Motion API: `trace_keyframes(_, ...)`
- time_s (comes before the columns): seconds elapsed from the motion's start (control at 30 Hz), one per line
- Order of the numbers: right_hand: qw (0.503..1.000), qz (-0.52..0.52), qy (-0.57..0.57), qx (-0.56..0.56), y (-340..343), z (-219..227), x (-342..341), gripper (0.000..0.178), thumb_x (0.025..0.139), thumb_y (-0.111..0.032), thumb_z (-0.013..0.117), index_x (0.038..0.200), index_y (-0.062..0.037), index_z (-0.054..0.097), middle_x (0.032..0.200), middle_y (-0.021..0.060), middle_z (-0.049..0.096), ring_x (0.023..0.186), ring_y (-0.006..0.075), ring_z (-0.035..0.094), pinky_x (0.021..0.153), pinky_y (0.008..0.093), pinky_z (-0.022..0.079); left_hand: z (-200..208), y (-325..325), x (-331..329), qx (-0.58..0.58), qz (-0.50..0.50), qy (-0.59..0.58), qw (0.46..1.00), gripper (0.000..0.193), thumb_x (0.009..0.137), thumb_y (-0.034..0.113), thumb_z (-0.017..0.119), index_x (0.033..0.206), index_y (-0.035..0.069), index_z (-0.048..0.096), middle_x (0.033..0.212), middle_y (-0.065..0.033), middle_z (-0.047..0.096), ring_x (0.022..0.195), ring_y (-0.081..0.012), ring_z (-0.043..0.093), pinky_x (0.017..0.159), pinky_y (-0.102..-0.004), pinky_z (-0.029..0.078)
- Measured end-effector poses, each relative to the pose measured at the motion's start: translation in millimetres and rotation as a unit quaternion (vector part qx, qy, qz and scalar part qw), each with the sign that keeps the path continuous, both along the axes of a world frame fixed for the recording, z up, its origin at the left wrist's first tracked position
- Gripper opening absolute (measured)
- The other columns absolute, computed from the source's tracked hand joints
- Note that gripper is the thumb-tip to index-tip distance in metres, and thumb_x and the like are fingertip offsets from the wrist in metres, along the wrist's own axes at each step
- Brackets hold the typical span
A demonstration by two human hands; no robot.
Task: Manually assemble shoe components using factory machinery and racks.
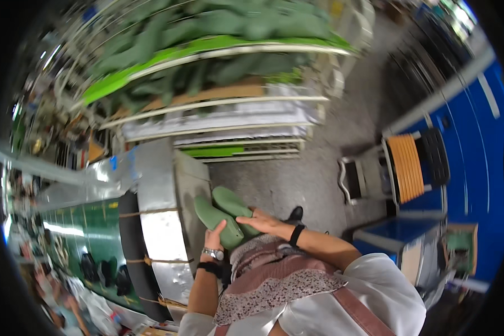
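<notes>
Side by side in front of my waist are two smooth green shoe lasts. My left hand (214,235) is closed round the heel end of the left shoe last (211,214), its thumb lying on top. The right shoe last (229,200) is in my right hand (261,220), whose fingers also touch the left one. Both toe ends point away from me, toward the upper left. The undersides of the lasts and some of my fingers are hidden.
Ahead stands a pale metal rack (218,103) with many green lasts (246,25) on its upper shelves. At left, a green conveyor belt (84,229) with dark items runs beside a metal housing (162,235). A chair (406,168) and blue panels (470,145) are at right. Another person appears lower left.
</notes>
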State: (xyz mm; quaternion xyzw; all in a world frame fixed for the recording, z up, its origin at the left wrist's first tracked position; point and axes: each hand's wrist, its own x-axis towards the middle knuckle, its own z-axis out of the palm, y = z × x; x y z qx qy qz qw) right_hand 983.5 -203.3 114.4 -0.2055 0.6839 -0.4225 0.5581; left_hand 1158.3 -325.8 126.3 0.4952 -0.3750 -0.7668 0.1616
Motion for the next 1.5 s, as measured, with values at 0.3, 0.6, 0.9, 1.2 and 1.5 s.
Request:
trace_keyframes(0.3, 0.899, -0.36, 0.248, 0.021, 209, 66, -235, 0.08, 0.073, -0.018, 0.072, 0.142, 0.004, 0.038, 0.123, 0.0281, 0.059, 0.116, 0.0437, 0.058, 0.098, 0.0469, 0.047, -58, 20, -133, -0.322, -0.476, -0.457, 0.678, 0.094, 0.065, 0.059, 0.087, 0.115, -0.015, 0.058, 0.111, -0.0305, 0.068, 0.1, -0.0436, 0.067, 0.085, -0.0479, 0.056)
trace_keyframes(0.6, 0.813, -0.44, 0.381, 0.014, 244, 93, -427, 0.09, 0.072, -0.012, 0.07, 0.151, -0.0007, 0.028, 0.129, 0.0245, 0.051, 0.118, 0.0432, 0.055, 0.1, 0.0462, 0.046, -198, 50, -161, -0.188, -0.643, -0.556, 0.492, 0.048, 0.082, 0.038, 0.077, 0.102, -0.004, 0.069, 0.105, -0.0238, 0.07, 0.102, -0.0369, 0.067, 0.085, -0.0427, 0.056)
trace_keyframes(0.9, 0.831, -0.517, 0.199, -0.045, 253, 51, -636, 0.085, 0.075, -0.017, 0.071, 0.148, 0.0065, 0.035, 0.13, 0.0261, 0.06, 0.118, 0.0325, 0.061, 0.1, 0.036, 0.046, -143, 129, -401, -0.162, -0.606, -0.429, 0.651, 0.043, 0.083, 0.036, 0.075, 0.1, -0.003, 0.069, 0.103, -0.0223, 0.07, 0.1, -0.0368, 0.067, 0.084, -0.0431, 0.056)
trace_keyframes(1.2, 0.867, -0.488, 0.033, -0.096, 258, 10, -847, 0.08, 0.083, -0.002, 0.064, 0.151, 0.0083, 0.025, 0.113, 0.0127, 0.062, 0.093, 0.0182, 0.062, 0.079, 0.0294, 0.051, -132, 159, -574, -0.104, -0.546, -0.443, 0.704, 0.037, 0.084, 0.033, 0.072, 0.097, -0.002, 0.069, 0.1, -0.0207, 0.07, 0.098, -0.0367, 0.067, 0.084, -0.0434, 0.056)
trace_keyframes(1.5, 0.955, -0.288, 0.069, 0.005, 180, -7, -1110, 0.078, 0.078, -0.01, 0.065, 0.148, 0.0075, 0.036, 0.119, 0.0151, 0.062, 0.097, 0.0221, 0.062, 0.083, 0.0315, 0.05, -138, 172, -764, -0.212, -0.665, -0.39, 0.601, 0.032, 0.085, 0.031, 0.07, 0.094, 0.0, 0.07, 0.098, -0.0192, 0.07, 0.096, -0.0365, 0.067, 0.083, -0.0438, 0.056)
